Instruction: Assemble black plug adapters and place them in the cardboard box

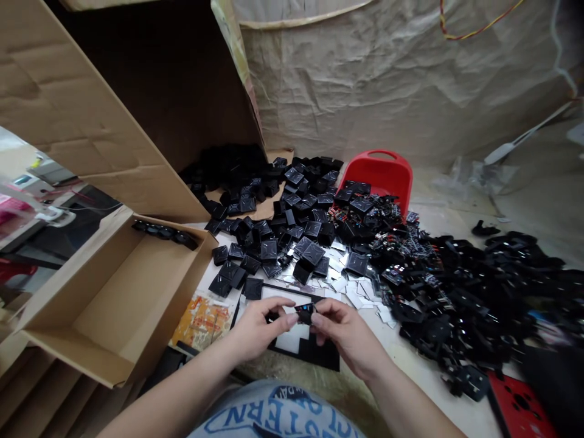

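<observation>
Between my two hands is a small black plastic part [305, 313] with a bluish glint on its face. My left hand [262, 325] pinches its left side between thumb and fingers. On the other side, my right hand [340, 328] grips the right edge. Both hands hover over a black-framed board [319, 354] with a white surface, close to my body. Just beyond lie loose black square plastic covers [268, 250] and scattered thin white pieces [360, 293]. Fine detail on the held part is too small to make out.
An open cardboard box [114, 298] with a row of black parts stands at left, below a large tipped carton [91, 115]. A red plastic scoop [383, 176] holds small circuit boards [401, 246]. Black parts [451, 298] are heaped at right, near a red panel [520, 404].
</observation>
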`<state>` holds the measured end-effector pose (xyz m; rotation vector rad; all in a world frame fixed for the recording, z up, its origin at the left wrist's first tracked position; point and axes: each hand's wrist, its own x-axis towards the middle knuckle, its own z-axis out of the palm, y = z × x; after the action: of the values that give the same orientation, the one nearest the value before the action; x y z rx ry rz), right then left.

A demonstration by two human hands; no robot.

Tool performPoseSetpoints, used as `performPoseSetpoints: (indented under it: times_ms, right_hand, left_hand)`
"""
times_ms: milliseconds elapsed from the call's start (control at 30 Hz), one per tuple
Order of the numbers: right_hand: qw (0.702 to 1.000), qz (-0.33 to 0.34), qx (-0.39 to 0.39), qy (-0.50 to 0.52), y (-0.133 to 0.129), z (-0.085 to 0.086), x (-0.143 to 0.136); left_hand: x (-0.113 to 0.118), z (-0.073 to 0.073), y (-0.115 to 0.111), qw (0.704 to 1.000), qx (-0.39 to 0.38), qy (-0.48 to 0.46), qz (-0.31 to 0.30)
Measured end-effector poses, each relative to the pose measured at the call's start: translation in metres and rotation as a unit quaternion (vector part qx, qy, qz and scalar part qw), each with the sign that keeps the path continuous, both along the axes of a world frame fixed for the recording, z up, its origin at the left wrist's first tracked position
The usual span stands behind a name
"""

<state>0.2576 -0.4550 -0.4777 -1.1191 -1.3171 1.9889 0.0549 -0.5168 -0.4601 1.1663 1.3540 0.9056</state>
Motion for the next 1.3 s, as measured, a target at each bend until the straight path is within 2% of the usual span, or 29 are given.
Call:
performPoseSetpoints:
  times_ms: [33, 67, 100, 167, 233, 267, 300, 367, 467, 567, 633, 733, 867, 1100, 1300]
  right_hand:
    - [0.995, 0.005, 0.076, -0.059, 0.0, -0.003, 0.006]
    - [0.978, 0.02, 0.165, -0.127, 0.0, -0.005, 0.011]
    - [0.946, 0.047, 0.253, -0.197, -0.001, -0.008, 0.016]
    - [0.862, 0.123, 0.388, -0.302, -0.005, -0.015, 0.023]
    - [0.797, 0.191, 0.457, -0.347, -0.01, -0.021, 0.026]
    - [0.781, 0.209, 0.47, -0.353, -0.012, -0.023, 0.027]
    - [0.779, 0.211, 0.474, -0.352, -0.014, -0.026, 0.028]
    - [0.807, 0.179, 0.459, -0.325, -0.014, -0.028, 0.03]
    - [0.889, 0.085, 0.387, -0.231, -0.009, -0.024, 0.033]
    - [0.96, -0.015, 0.256, -0.115, -0.003, -0.006, 0.029]
    - [0.986, -0.071, 0.148, -0.032, -0.001, 0.01, 0.023]
    - [0.99, -0.124, 0.023, 0.06, -0.002, 0.031, 0.009]
    - [0.985, -0.133, -0.025, 0.108, -0.007, 0.042, -0.007]
    - [0.992, -0.1, 0.029, 0.078, -0.013, 0.033, -0.013]
    - [0.99, -0.098, 0.093, 0.031, -0.015, 0.041, -0.016]
  left_hand:
    - [-0.002, -0.003, 0.0, 1.0, -0.013, -0.007, 0.0]
    - [-0.004, -0.006, -0.001, 1.0, -0.022, -0.018, -0.005]
    - [-0.006, -0.007, -0.001, 0.999, -0.026, -0.027, -0.015]
    - [-0.008, -0.007, 0.001, 0.999, -0.032, -0.017, -0.034]
    - [-0.007, -0.003, 0.003, 0.998, -0.038, 0.041, -0.021]
    - [-0.005, 0.0, 0.005, 0.997, -0.034, 0.071, -0.008]
    - [-0.003, 0.002, 0.006, 0.995, -0.022, 0.092, 0.007]
    - [0.002, 0.006, 0.008, 0.995, 0.012, 0.093, 0.03]
    - [0.008, 0.008, 0.007, 0.997, 0.033, 0.055, 0.048]
    - [0.009, 0.01, 0.005, 0.997, 0.035, 0.07, 0.028]
    - [0.009, 0.013, 0.004, 0.996, 0.046, 0.075, -0.016]
    - [0.012, 0.016, 0.006, 0.99, 0.084, 0.102, -0.044]
    - [0.018, 0.013, 0.005, 0.971, 0.162, 0.172, -0.015]
    - [0.02, 0.008, 0.002, 0.956, 0.199, 0.216, -0.009]
    - [0.023, 0.007, 0.001, 0.955, 0.205, 0.216, 0.008]
